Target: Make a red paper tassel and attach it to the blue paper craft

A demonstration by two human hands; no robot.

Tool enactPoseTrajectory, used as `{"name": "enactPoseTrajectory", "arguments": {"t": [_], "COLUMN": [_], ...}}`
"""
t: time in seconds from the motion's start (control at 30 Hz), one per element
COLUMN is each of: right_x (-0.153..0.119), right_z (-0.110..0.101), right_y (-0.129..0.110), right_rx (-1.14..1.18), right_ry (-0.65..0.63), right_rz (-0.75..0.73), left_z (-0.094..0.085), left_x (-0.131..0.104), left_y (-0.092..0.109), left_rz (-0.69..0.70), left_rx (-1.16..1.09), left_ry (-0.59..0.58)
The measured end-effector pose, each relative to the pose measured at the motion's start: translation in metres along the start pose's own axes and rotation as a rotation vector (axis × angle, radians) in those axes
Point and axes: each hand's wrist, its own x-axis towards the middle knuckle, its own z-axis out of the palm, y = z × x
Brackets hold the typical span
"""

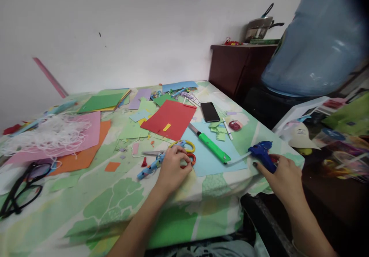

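Observation:
My left hand (175, 165) is closed, its fingers curled over a long blue spotted stick (151, 168) that shows on both sides of the hand; the fingertips are partly hidden. Scissors with yellow and red handles (190, 146) lie right behind these fingers. At the table's right edge, my right hand (284, 174) grips a dark blue glue gun (263, 153), with a whitish glue stick (239, 158) pointing left from it. Between the hands, a green-handled utility knife (213, 147) rests on light blue paper (201, 166). Red paper (170, 118) lies just beyond.
A black phone (210, 112), a white pen (227, 129) and a red round object (235, 125) lie at the right. White string (52, 132), coloured sheets (100, 101) and black glasses (24, 187) are on the left. A large water bottle (314, 41) stands beyond the table.

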Motion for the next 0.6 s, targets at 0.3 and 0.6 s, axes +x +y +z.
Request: {"name": "enactPoseTrajectory", "arguments": {"t": [0.3,0.6], "right_x": [0.008,0.008], "right_z": [0.010,0.007], "right_y": [0.004,0.005], "right_rx": [0.036,0.072], "right_ry": [-0.019,-0.046], "right_rz": [0.065,0.128], "left_z": [0.008,0.007], "left_x": [0.016,0.017], "left_y": [0.005,0.009], "left_rz": [-0.112,-0.165], "left_rx": [0.003,0.040], "left_ry": [-0.100,-0.086]}}
